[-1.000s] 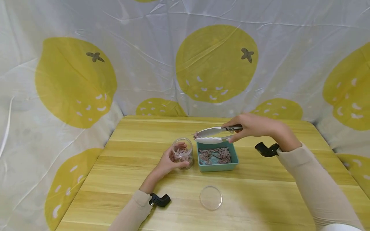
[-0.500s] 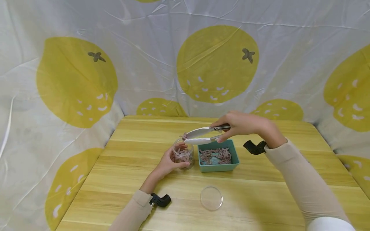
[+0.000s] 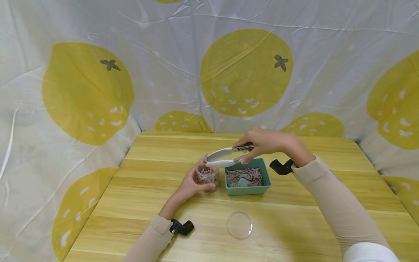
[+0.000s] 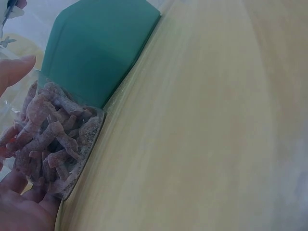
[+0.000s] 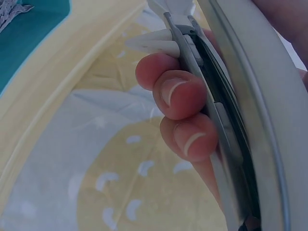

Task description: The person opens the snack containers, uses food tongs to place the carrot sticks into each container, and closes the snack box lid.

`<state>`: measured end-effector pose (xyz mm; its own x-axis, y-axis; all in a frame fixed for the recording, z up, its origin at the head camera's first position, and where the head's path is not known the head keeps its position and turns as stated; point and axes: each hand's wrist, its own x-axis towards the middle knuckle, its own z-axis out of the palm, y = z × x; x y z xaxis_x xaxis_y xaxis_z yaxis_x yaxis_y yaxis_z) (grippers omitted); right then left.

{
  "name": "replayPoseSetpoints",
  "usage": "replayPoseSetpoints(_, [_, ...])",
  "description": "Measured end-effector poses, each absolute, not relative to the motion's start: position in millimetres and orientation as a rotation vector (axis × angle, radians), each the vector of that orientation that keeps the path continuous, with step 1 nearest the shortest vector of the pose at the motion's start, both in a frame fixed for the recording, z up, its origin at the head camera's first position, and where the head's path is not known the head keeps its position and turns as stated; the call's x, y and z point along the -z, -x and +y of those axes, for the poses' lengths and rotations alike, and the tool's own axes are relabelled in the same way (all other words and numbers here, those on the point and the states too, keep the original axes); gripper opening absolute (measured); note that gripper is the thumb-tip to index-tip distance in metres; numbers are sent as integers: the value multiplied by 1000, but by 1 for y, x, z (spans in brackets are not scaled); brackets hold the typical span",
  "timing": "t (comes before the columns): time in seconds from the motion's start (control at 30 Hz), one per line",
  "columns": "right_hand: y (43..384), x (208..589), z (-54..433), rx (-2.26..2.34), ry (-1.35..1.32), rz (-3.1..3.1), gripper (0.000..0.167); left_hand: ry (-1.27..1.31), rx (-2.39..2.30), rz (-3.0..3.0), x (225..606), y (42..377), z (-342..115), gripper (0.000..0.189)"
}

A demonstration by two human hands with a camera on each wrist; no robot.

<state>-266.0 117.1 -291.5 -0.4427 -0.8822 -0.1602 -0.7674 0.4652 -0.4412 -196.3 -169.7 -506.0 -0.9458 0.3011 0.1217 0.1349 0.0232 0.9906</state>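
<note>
My left hand (image 3: pixel 187 187) grips a clear round jar (image 3: pixel 212 183) from its left side, thumb in front and fingers behind. Pinkish-brown strips (image 4: pixel 53 134) with a whitish dusting fill the lower part of it. In my right hand (image 3: pixel 266 141) is a pair of metal tongs (image 3: pixel 226 163) with white scalloped tips, fingers curled round the handles. Their tips pinch a small bunch of strips (image 3: pixel 206 159) right over the jar's open mouth. Beside the jar on the right stands a teal rectangular container (image 3: pixel 247 191) with more strips along its bottom.
A clear round lid (image 3: pixel 239 225) lies flat on the wooden table (image 3: pixel 131 211), nearer than the jar and container. Behind the table's far edge hangs a white curtain (image 3: pixel 170 72) with yellow lemon prints. Each wrist carries a black camera mount (image 3: pixel 183 227).
My right hand has moved left and slightly down, bringing the tongs and their bunch of strips from above the teal container to the jar's mouth. My left hand and the jar stay put.
</note>
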Motion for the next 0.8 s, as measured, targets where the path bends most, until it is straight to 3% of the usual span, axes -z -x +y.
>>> replayPoseSetpoints(0.23, [267, 293, 111, 407, 1417, 2340, 57, -465, -2045, 2172, 506, 195, -171, 97])
replayPoseSetpoints(0.4, [268, 293, 108, 397, 1393, 2339, 58, -458, -2049, 2160, 505, 195, -171, 100])
replayPoseSetpoints(0.53, [266, 291, 105, 398, 1368, 2336, 58, -463, -2054, 2155, 504, 195, -171, 99])
replayPoseSetpoints(0.8, [266, 289, 102, 392, 1355, 2342, 58, -452, -2063, 2153, 504, 196, -168, 78])
